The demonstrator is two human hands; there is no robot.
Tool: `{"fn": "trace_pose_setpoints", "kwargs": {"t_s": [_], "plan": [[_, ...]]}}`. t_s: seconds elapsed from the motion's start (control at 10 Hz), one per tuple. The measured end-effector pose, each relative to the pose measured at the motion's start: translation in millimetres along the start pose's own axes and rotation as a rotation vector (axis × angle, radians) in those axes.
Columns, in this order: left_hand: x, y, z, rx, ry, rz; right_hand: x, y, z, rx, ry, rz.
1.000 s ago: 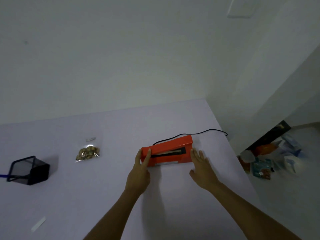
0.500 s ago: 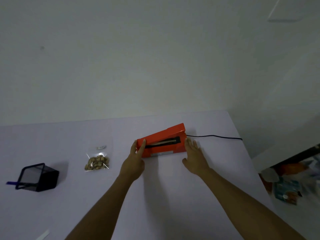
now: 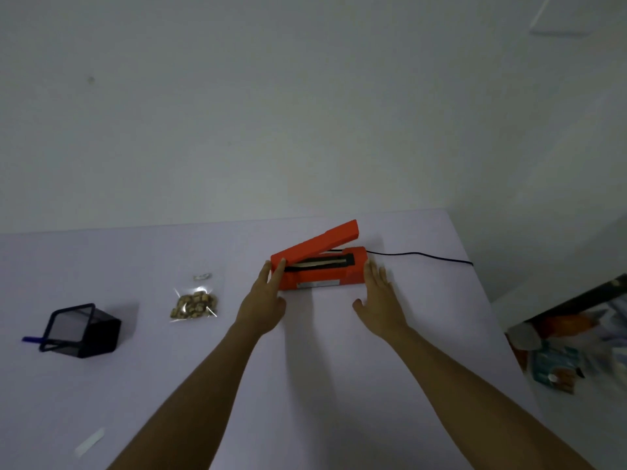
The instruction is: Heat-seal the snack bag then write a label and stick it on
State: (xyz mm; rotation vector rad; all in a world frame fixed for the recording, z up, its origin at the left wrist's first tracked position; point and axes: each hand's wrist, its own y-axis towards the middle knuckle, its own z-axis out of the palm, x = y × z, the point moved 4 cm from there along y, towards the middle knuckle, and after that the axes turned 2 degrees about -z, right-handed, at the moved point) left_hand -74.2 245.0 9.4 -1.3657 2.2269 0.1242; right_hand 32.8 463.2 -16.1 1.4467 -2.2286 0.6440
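An orange heat sealer [image 3: 319, 269] stands on the white table [image 3: 305, 385] with its lid raised at an angle, showing the black sealing strip. My left hand [image 3: 263, 305] lies with straight fingers against the sealer's left end. My right hand [image 3: 378, 300] is flat with straight fingers touching the sealer's right end. A clear snack bag [image 3: 194, 301] of brown pieces lies on the table left of my left hand, apart from both hands. A white label strip [image 3: 89, 442] lies near the table's front left edge.
A black mesh pen holder [image 3: 83, 330] lies tipped on its side at the far left with a blue pen [image 3: 32, 339] sticking out. The sealer's black cord [image 3: 420, 255] runs right off the table edge. Clutter sits on the floor at the right [image 3: 570, 354].
The sealer's lid has swung up from its lowered position. Both hands stay at the sealer's two ends. The view has shifted slightly.
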Motion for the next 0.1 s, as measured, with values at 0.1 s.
{"fn": "trace_pose_setpoints", "kwargs": {"t_s": [0.1], "plan": [[8.2, -17.5, 1.7, 0.028, -0.043, -0.030, 10.1, -23.3, 10.1, -0.104, 0.074, -0.053]]}}
